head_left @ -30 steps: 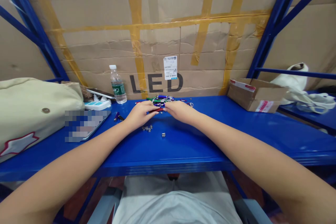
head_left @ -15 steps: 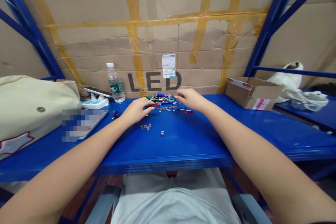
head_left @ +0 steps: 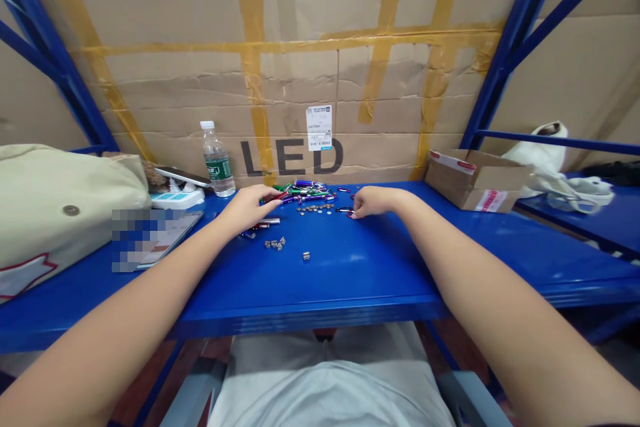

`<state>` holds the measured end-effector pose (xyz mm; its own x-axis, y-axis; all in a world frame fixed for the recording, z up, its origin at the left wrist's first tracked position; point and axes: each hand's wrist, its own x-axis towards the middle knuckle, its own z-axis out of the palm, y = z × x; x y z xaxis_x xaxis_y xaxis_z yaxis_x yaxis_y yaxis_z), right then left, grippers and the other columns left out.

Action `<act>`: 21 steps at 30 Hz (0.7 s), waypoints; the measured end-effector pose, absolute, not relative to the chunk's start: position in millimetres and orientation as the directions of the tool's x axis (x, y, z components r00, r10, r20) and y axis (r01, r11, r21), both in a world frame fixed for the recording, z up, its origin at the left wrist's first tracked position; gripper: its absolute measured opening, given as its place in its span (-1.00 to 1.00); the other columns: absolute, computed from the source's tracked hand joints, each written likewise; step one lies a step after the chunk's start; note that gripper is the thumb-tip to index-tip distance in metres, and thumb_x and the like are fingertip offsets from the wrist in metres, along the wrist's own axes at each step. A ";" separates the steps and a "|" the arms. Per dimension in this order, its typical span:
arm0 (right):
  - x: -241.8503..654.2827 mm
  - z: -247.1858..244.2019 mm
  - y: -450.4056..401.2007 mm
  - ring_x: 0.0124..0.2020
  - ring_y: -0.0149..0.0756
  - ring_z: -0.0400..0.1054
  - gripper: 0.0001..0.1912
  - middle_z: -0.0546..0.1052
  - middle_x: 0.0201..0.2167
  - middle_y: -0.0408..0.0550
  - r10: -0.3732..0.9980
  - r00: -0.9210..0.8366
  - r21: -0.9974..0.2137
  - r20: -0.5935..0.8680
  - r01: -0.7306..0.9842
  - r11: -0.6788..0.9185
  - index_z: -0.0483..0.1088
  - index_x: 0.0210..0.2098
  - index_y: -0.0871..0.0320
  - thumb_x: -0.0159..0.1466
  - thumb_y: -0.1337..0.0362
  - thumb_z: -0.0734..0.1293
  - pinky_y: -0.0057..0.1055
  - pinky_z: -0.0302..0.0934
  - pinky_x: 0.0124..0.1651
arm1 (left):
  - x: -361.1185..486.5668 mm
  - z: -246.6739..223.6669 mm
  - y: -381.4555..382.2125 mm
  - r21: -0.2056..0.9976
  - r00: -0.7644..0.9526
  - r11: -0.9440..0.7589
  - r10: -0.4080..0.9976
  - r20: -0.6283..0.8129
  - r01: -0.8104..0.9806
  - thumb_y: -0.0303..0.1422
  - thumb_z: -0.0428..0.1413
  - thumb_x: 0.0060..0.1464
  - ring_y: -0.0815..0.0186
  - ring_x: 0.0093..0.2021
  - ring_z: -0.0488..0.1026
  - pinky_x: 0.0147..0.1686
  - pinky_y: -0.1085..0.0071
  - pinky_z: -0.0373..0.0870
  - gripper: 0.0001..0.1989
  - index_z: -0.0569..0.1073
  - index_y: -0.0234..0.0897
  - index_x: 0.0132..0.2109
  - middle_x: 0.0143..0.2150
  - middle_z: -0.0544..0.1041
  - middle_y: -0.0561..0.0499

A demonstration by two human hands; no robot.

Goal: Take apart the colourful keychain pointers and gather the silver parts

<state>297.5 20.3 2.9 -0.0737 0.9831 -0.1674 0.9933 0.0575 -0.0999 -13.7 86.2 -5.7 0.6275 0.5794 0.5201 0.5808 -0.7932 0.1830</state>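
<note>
My left hand (head_left: 247,207) is closed around a slim red metal tube (head_left: 273,198) at the left side of a pile of shiny green, blue and purple metal tubes (head_left: 305,191). Below that hand, loose red and silver tubes (head_left: 263,224) lie partly covered by it. My right hand (head_left: 373,202) rests low at the right of the pile, its fingertips pinched on a small red clip (head_left: 351,214) beside a dark slim piece. Between the hands are several coin-like discs (head_left: 315,209). Nearer me sit several short silver cylinders (head_left: 275,243) and one apart (head_left: 306,256).
Left on the blue table (head_left: 350,280) are a cream bag (head_left: 70,180), a tablet-like device (head_left: 170,240), a white power strip (head_left: 177,198) and a water bottle (head_left: 218,163). A small carton (head_left: 475,180) stands at the right. A large cardboard sheet (head_left: 200,80) closes off the back.
My right hand has moved from the pile's right edge rightward and down onto the red clip. My left hand has shifted slightly left, uncovering red and silver tubes beneath it.
</note>
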 end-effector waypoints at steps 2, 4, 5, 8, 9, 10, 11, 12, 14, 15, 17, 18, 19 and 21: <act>292.6 5.5 17.1 -0.40 -0.29 0.39 -0.77 0.54 -0.40 -0.01 0.987 -0.097 -0.133 -0.126 0.988 0.080 0.45 -0.45 0.19 0.13 0.13 0.35 -0.44 0.15 -0.41 | -10.8 -6.0 81.8 0.209 0.642 -0.795 0.589 0.491 0.569 -0.18 0.00 0.10 0.19 -0.14 0.45 -0.15 0.32 0.34 -0.67 0.49 -0.26 -0.11 -0.14 0.55 -0.07; 282.1 8.5 11.2 -0.45 -0.34 0.38 -0.80 0.52 -0.45 -0.03 0.988 -0.144 -0.270 -0.047 0.955 0.127 0.40 -0.43 0.20 0.16 0.17 0.32 -0.47 0.16 -0.45 | -6.5 -6.7 75.9 0.260 0.652 -0.787 0.611 0.449 0.559 -0.20 -0.02 0.12 0.23 -0.20 0.44 -0.19 0.34 0.33 -0.69 0.45 -0.26 -0.09 -0.18 0.54 -0.05; 274.4 9.4 7.7 -0.46 -0.37 0.37 -0.81 0.52 -0.44 -0.04 0.983 -0.184 -0.374 -0.005 0.912 0.169 0.39 -0.40 0.20 0.18 0.18 0.31 -0.49 0.17 -0.46 | -3.6 -7.4 72.4 0.292 0.650 -0.779 0.625 0.432 0.555 -0.21 -0.04 0.13 0.25 -0.24 0.43 -0.23 0.35 0.33 -0.71 0.42 -0.27 -0.10 -0.21 0.53 -0.03; 245.4 7.8 -1.2 -0.48 -0.42 0.38 -0.81 0.53 -0.40 -0.07 0.941 -0.331 -0.626 0.072 0.719 0.301 0.32 -0.29 0.17 0.21 0.16 0.28 -0.52 0.17 -0.51 | 7.6 -10.5 61.2 0.369 0.620 -0.753 0.658 0.427 0.545 -0.25 -0.11 0.17 0.29 -0.33 0.38 -0.32 0.38 0.28 -0.77 0.35 -0.28 -0.19 -0.35 0.46 0.03; 235.8 5.8 -2.8 -0.51 -0.43 0.37 -0.81 0.51 -0.42 -0.09 0.921 -0.378 -0.657 0.092 0.673 0.341 0.31 -0.30 0.17 0.22 0.15 0.28 -0.52 0.15 -0.53 | 11.5 -11.7 57.8 0.380 0.613 -0.750 0.661 0.433 0.541 -0.24 -0.11 0.16 0.29 -0.35 0.35 -0.35 0.39 0.26 -0.78 0.34 -0.28 -0.23 -0.39 0.43 0.05; 227.5 3.3 -3.6 -0.53 -0.44 0.35 -0.80 0.49 -0.46 -0.11 0.903 -0.413 -0.669 0.118 0.638 0.380 0.30 -0.32 0.17 0.22 0.15 0.27 -0.53 0.14 -0.54 | 15.0 -12.8 55.1 0.385 0.616 -0.752 0.659 0.432 0.536 -0.23 -0.09 0.15 0.30 -0.38 0.33 -0.37 0.40 0.24 -0.78 0.33 -0.28 -0.27 -0.42 0.40 0.06; 220.7 0.7 -3.5 -0.55 -0.46 0.34 -0.81 0.47 -0.50 -0.14 0.888 -0.434 -0.675 0.153 0.610 0.415 0.30 -0.34 0.17 0.23 0.15 0.27 -0.53 0.14 -0.53 | 17.8 -13.7 53.1 0.388 0.627 -0.756 0.654 0.423 0.527 -0.21 -0.08 0.14 0.31 -0.40 0.30 -0.39 0.40 0.22 -0.76 0.33 -0.28 -0.31 -0.45 0.37 0.07; 215.9 -1.9 -2.7 -0.57 -0.47 0.32 -0.81 0.45 -0.52 -0.16 0.880 -0.434 -0.680 0.192 0.588 0.439 0.30 -0.35 0.17 0.23 0.16 0.26 -0.53 0.14 -0.53 | 19.8 -14.4 51.9 0.399 0.644 -0.762 0.646 0.409 0.510 -0.19 -0.06 0.13 0.32 -0.42 0.28 -0.41 0.41 0.20 -0.75 0.34 -0.28 -0.34 -0.46 0.36 0.08; 211.6 -6.4 0.1 -0.60 -0.50 0.28 -0.81 0.43 -0.54 -0.19 0.878 -0.402 -0.681 0.261 0.567 0.462 0.30 -0.36 0.17 0.23 0.16 0.26 -0.53 0.14 -0.52 | 21.3 -14.9 51.6 0.458 0.670 -0.765 0.631 0.391 0.453 -0.18 -0.06 0.12 0.33 -0.42 0.27 -0.40 0.41 0.20 -0.73 0.36 -0.29 -0.37 -0.47 0.36 0.08; 211.5 -8.1 1.7 -0.61 -0.51 0.26 -0.80 0.43 -0.54 -0.19 0.881 -0.377 -0.681 0.286 0.567 0.464 0.31 -0.37 0.18 0.23 0.16 0.27 -0.53 0.13 -0.52 | 21.1 -14.9 52.3 0.502 0.674 -0.757 0.630 0.386 0.419 -0.19 -0.07 0.12 0.34 -0.42 0.27 -0.40 0.42 0.20 -0.72 0.37 -0.30 -0.37 -0.47 0.37 0.07; 213.1 -10.4 4.3 -0.63 -0.52 0.23 -0.78 0.43 -0.54 -0.19 0.885 -0.345 -0.674 0.312 0.576 0.462 0.33 -0.36 0.19 0.23 0.14 0.28 -0.52 0.11 -0.52 | 19.9 -14.5 54.5 0.577 0.667 -0.728 0.640 0.380 0.370 -0.18 -0.07 0.12 0.35 -0.43 0.27 -0.40 0.43 0.21 -0.70 0.39 -0.30 -0.36 -0.48 0.37 0.08; 214.0 -11.2 5.0 -0.64 -0.52 0.22 -0.78 0.42 -0.55 -0.19 0.886 -0.340 -0.669 0.315 0.583 0.461 0.35 -0.36 0.20 0.22 0.14 0.28 -0.52 0.10 -0.52 | 19.4 -14.4 55.6 0.595 0.665 -0.718 0.645 0.376 0.361 -0.17 -0.06 0.12 0.36 -0.44 0.26 -0.41 0.44 0.20 -0.69 0.40 -0.31 -0.36 -0.48 0.36 0.08; 214.5 -11.7 5.4 -0.64 -0.52 0.22 -0.77 0.41 -0.56 -0.20 0.886 -0.341 -0.663 0.315 0.589 0.463 0.36 -0.36 0.20 0.23 0.13 0.28 -0.51 0.10 -0.51 | 19.1 -14.3 56.5 0.600 0.667 -0.714 0.647 0.369 0.361 -0.15 -0.05 0.12 0.36 -0.44 0.25 -0.42 0.44 0.19 -0.68 0.41 -0.31 -0.37 -0.49 0.36 0.08; 214.3 -12.1 5.0 -0.63 -0.50 0.23 -0.76 0.41 -0.56 -0.20 0.878 -0.356 -0.635 0.320 0.607 0.477 0.36 -0.34 0.20 0.25 0.12 0.26 -0.50 0.09 -0.50 | 19.3 -14.0 57.7 0.597 0.672 -0.715 0.645 0.362 0.364 -0.14 -0.03 0.10 0.37 -0.45 0.25 -0.43 0.45 0.18 -0.67 0.42 -0.33 -0.37 -0.49 0.36 0.08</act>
<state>214.3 5.0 -12.1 -0.3559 0.8781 0.3197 0.6069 0.4774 -0.6355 19.3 57.7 -14.0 0.6724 0.6454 0.3624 0.3645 -0.7149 0.5967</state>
